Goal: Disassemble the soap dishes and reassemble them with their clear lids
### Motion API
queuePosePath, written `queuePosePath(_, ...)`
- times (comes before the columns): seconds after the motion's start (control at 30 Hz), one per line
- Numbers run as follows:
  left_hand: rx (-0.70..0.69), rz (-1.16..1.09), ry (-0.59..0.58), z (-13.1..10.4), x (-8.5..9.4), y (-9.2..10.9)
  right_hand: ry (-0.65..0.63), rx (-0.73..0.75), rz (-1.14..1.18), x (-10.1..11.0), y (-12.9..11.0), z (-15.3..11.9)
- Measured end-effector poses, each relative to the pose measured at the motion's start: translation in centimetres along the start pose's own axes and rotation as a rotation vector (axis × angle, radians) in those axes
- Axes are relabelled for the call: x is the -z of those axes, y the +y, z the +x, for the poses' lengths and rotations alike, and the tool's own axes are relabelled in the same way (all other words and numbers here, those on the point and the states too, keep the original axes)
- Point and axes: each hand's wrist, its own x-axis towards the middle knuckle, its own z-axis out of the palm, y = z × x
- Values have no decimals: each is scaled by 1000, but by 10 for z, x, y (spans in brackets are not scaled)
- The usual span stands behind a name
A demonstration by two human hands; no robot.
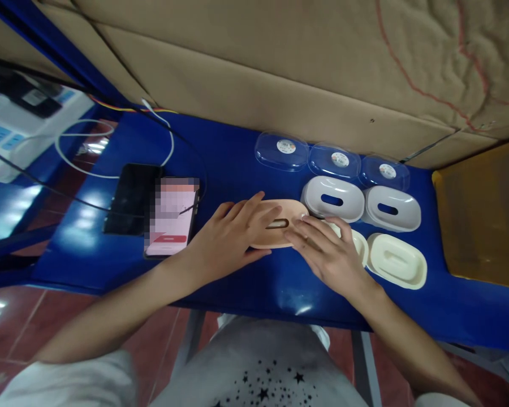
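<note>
A peach-coloured oval dish (275, 210) with a long slot in its middle lies on the blue table in front of me. My left hand (240, 229) grips its left side, fingers over the top and thumb along the near edge. At the right end my right hand (328, 246) holds the dish with bent fingers. Some fingertips of that hand are hard to make out, as is a small pale glint beside them. Partly covered by my right hand is a cream dish (360, 247). Another cream dish (397, 261) sits to its right.
Behind are two white slotted dishes (333, 198) (393, 208) and several clear plastic covers with round stickers (282, 152). Two phones (173, 217) (131, 198) lie at left with cables (169, 141). A brown box (483, 220) stands right; cardboard (237, 68) lines the back.
</note>
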Motion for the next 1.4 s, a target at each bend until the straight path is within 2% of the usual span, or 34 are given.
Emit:
queuePosePath(0.13, 0, 9, 13, 2, -1, -1, 46, -3, -71, -2, -4, 2)
queuePosePath(0.23, 29, -16, 9, 2, -4, -2, 25, -15, -56, -4, -5, 1)
queuePosePath(0.43, 27, -240, -7, 11, -6, -14, 14, -43, 8, -7, -4, 2)
queuePosePath(0.5, 44, -277, 61, 27, -3, -22, 28, -40, 9, -6, -4, 3)
queuePosePath(0.6, 128, -177, 156, 66, 1, -36, 33, -34, 3, -6, -4, 3)
queuePosePath(0.73, 148, -83, -19, 118, 5, -49, 9, -28, 3, -5, -3, 2)
queuePosePath(0.8, 182, -55, -74, 132, 7, -52, 8, -23, 9, -4, -2, 1)
queuePosePath(0.87, 220, -36, -74, 137, 8, -53, 10, -20, 22, -5, 0, 0)
queuePosePath(1.07, 278, -55, -42, 113, 7, -54, -15, -10, 123, -15, 3, -3)
queuePosePath(1.2, 283, -100, 84, 83, 6, -39, 67, -76, 243, -13, 1, -2)
queuePosePath(1.3, 157, -171, 256, 55, 2, -20, 195, -140, 299, -6, 1, 1)
queuePosePath(1.4, 52, -121, 277, 32, -3, -4, 226, -160, 265, -4, 4, 2)
